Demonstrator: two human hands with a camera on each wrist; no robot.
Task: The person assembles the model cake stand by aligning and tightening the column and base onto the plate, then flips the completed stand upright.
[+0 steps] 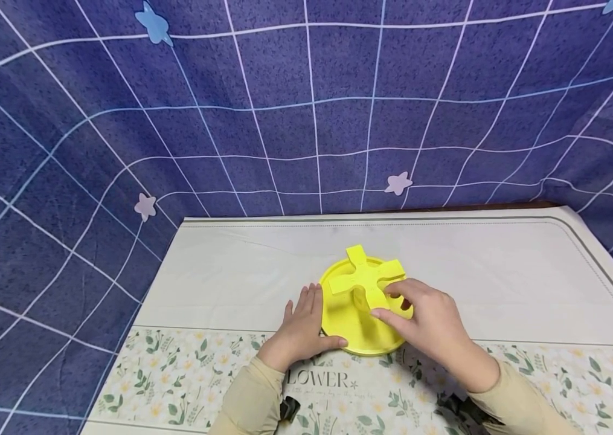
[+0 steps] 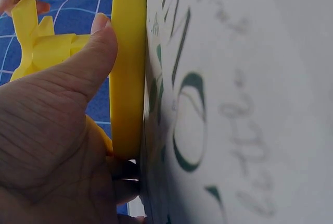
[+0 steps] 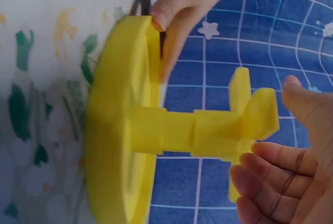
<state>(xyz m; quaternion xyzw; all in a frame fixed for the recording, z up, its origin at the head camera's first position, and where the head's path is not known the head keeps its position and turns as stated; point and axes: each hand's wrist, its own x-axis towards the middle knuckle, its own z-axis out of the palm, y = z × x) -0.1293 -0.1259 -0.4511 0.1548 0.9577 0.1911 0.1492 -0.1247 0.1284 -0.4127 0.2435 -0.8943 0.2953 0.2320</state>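
A yellow round dish (image 1: 346, 329) with a raised rim sits on the table. From its middle rises a yellow post (image 3: 171, 130), topped by a yellow cross-shaped piece (image 1: 366, 279) with flat arms. My left hand (image 1: 304, 326) lies against the dish's left side, fingers straight along the outside; its thumb (image 2: 93, 52) rests on the rim. At the cross's near right is my right hand (image 1: 431, 317), thumb and fingers spread about one arm. In the right wrist view its thumb stands apart from the cross; whether the fingertips touch it I cannot tell.
A white cloth with a flowered band (image 1: 192, 374) and printed lettering covers the table. Behind it and at both sides hangs a blue curtain (image 1: 263, 133) with a grid pattern and stars. Dark straps or bands (image 1: 288, 409) show near the wrists.
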